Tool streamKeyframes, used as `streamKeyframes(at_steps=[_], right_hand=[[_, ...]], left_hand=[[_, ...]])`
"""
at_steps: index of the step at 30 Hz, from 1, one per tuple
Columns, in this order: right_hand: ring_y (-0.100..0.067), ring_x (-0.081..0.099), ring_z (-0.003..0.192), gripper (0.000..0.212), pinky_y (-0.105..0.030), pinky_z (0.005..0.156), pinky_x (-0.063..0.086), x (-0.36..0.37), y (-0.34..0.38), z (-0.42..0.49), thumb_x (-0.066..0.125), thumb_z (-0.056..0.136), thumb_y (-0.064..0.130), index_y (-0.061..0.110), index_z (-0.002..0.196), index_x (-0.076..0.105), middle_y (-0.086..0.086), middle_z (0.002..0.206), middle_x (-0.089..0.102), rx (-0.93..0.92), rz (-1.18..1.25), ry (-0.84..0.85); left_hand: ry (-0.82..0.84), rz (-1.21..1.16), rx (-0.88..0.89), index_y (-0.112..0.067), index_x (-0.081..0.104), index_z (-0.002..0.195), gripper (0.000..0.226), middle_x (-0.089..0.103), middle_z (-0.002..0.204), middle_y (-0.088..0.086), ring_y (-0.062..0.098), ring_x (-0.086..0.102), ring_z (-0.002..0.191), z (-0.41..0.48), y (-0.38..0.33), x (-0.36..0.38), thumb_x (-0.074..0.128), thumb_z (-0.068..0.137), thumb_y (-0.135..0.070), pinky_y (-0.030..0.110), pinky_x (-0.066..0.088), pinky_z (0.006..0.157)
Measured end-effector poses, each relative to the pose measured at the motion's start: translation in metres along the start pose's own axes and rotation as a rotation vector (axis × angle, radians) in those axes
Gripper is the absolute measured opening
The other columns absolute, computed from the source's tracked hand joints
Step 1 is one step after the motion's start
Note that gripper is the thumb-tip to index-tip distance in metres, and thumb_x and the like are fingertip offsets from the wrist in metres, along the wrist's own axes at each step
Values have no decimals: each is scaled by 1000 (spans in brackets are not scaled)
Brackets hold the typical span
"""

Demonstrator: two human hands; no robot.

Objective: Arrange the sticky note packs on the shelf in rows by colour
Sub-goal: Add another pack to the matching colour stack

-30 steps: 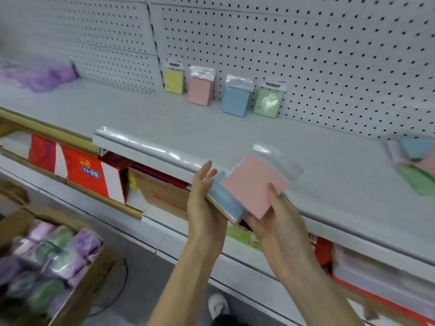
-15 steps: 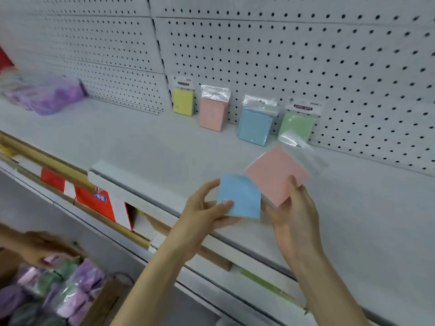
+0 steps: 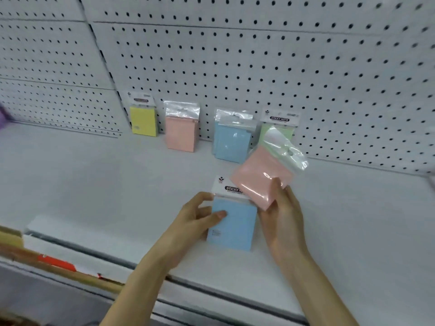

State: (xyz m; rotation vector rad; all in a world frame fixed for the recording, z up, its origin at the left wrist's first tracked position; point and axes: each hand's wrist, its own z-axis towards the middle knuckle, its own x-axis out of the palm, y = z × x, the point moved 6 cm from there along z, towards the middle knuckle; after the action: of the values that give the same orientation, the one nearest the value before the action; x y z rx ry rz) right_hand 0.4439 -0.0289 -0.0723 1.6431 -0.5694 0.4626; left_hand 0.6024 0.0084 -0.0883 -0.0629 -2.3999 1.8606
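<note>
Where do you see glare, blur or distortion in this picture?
Head view: glare on the clear flap of the pink pack in the right hand; motion blur toward the frame edges; the wide lens bends the pegboard seams.

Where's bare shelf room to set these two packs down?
Bare white shelf lies before the yellow sticky note pack and standing pink pack, left of your left hand; more lies right of your right hand. Crowded: the back row around the standing blue pack and green pack.
</note>
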Motion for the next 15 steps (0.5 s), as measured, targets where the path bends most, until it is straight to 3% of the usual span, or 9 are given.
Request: streamKeyframes(at_steps=[3,5,7,10,12,15], right_hand=[[-12,67,91,23,-26,77,54,9,-6,2,44,96,21,16,109,62,2,100,72,-59,-58,7],[-9,66,94,22,-30,87,51,8,-10,3,45,97,20,18,106,64,5,100,72,-100,-142,-37],[-11,64,97,21,-36,91,49,5,-15,7,47,96,19,18,101,67,6,100,72,-107,-240,-89],[-14,65,92,17,-31,74,55,0,-18,10,52,94,14,16,98,68,4,95,72,-84,-340,-93],[-15,65,93,16,-29,72,56,0,-21,12,54,93,10,14,103,66,0,98,71,-90,-391,-111],[-14,67,91,31,-25,68,53,5,-27,15,57,90,4,20,117,56,-3,102,71,-110,-432,-128]], left_hand=[[95,28,33,-19,50,122,36,70,109,14,31,69,93,11,-5,-11,62,89,-12,36,53,68],[120,55,53,-24,47,128,45,67,112,17,40,65,98,16,-7,-27,60,85,-14,46,46,73],[109,71,69,-24,46,128,44,66,113,17,41,64,99,21,-7,-48,60,89,-10,51,47,73],[59,56,86,-16,46,122,35,68,112,12,23,70,89,28,-11,-74,55,92,0,36,56,67],[38,53,108,-9,46,117,29,70,105,8,11,68,74,32,-16,-87,53,92,3,22,50,53],[17,53,133,-4,42,109,21,66,95,9,4,62,57,41,-20,-104,51,92,6,16,44,44]])
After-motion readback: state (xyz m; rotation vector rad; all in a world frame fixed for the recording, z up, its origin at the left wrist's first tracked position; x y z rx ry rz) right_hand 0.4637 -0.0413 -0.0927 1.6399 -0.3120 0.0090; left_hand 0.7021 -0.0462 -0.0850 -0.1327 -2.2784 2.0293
